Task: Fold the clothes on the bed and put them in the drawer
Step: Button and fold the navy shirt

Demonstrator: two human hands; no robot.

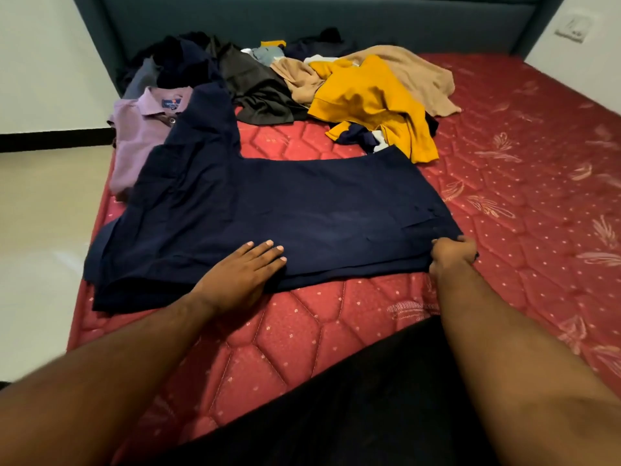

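The left hand presses flat, fingers straight, on the navy blue cloth garment; the right hand pinches its corner on the red quilted bed.

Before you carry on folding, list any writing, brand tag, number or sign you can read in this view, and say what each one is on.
No text here can be read.
Neck label inside the collar of the purple polo shirt: a small dark blue tag with pale marks, too blurred to read.
Wall switch plate by the headboard: no legible marking.
Navy garment, yellow top and red mattress: no lettering visible, only a woven pattern on the mattress.
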